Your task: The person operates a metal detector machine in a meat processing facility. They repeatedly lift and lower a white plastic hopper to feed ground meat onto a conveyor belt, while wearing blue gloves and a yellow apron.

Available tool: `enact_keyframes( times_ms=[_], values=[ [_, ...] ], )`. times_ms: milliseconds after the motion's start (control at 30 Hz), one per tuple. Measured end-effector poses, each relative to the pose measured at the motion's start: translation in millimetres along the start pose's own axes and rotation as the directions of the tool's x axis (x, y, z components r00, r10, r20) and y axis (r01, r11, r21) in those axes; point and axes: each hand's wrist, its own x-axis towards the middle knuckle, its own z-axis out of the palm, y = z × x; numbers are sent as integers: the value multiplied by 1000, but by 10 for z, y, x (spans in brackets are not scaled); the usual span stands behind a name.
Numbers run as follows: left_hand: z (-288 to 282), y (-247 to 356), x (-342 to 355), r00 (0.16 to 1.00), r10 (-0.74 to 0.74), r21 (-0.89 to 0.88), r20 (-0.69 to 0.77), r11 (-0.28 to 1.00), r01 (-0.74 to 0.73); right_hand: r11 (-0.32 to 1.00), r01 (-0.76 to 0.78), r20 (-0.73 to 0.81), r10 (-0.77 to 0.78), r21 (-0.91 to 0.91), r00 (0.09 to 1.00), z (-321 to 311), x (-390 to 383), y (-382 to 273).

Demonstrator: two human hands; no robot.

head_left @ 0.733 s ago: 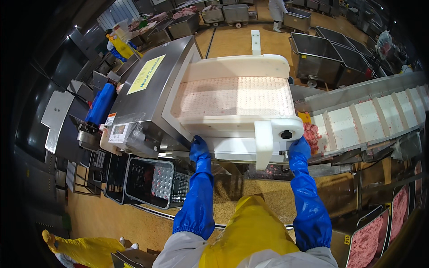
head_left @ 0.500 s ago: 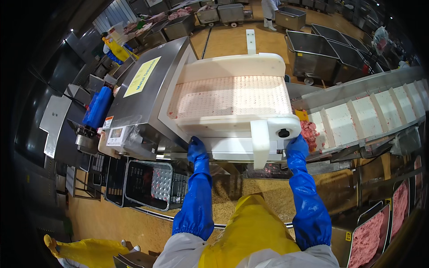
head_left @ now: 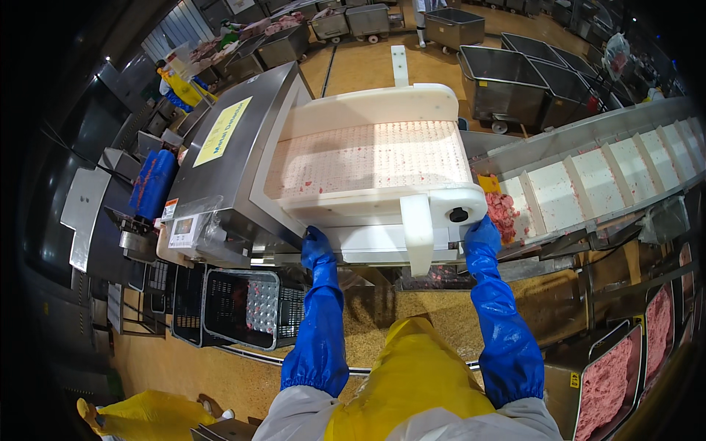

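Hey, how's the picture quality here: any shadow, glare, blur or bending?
Head view: a shadow darkens part of the belt; head view: shiny highlights on the right sleeve; head view: left hand and right hand fairly sharp; head view: fisheye bending, with dark corners.

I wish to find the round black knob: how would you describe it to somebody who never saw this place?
Find the large steel box with the yellow label; a pale belt extends from its right side. Follow the belt's near white side wall to its rounded right end, by the right hand. There sits the knob, the one round black piece on that white wall.
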Motion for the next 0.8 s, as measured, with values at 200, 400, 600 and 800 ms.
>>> enact_keyframes(
  times_ms=[200,400,600,800],
  values=[
    [-60,48,-26,999,-3,-16,48,1000,4,1000,14,-28,-13,12,1000,49,11,59],
    [-95,71,-51,999,-1,-21,46,1000,2,999,33,-36,-32,27,999,72,13,86],
    [-72,36,-12,998,-14,-10,59,1000,15,1000,21,-29,-20,7,999,84,13,76],
    [-35,41,-29,999,-7,-26,42,1000,9,1000,-2,-13,2,-11,1000,30,9,52]
  ],
)
